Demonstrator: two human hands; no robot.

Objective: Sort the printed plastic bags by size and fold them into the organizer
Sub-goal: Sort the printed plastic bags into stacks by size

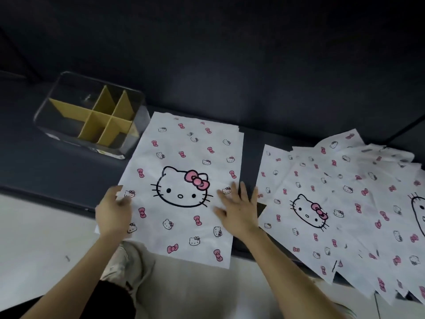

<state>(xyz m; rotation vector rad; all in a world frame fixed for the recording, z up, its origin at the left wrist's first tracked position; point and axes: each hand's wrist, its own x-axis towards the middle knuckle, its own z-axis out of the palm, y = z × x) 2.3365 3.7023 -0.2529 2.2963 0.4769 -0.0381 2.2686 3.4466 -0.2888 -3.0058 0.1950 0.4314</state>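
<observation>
Clear organizer point(69, 138) with yellow cardboard dividers point(69, 109), beside printed bag point(184, 155).

This looks like a home living room or lounge. The work surface is a low, dark grey-blue upholstered sofa seat point(57, 176), with white printed plastic bags point(184, 146) spread across it. Behind the seat rises a matching padded backrest point(230, 54). In front of it lies a pale smooth floor point(34, 238), where a light worn sneaker point(124, 265) stands.

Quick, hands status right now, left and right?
Left hand: curled at the bag's left edge, blurred; grip cannot be told.
Right hand: open, fingers spread flat on the same bag.
</observation>
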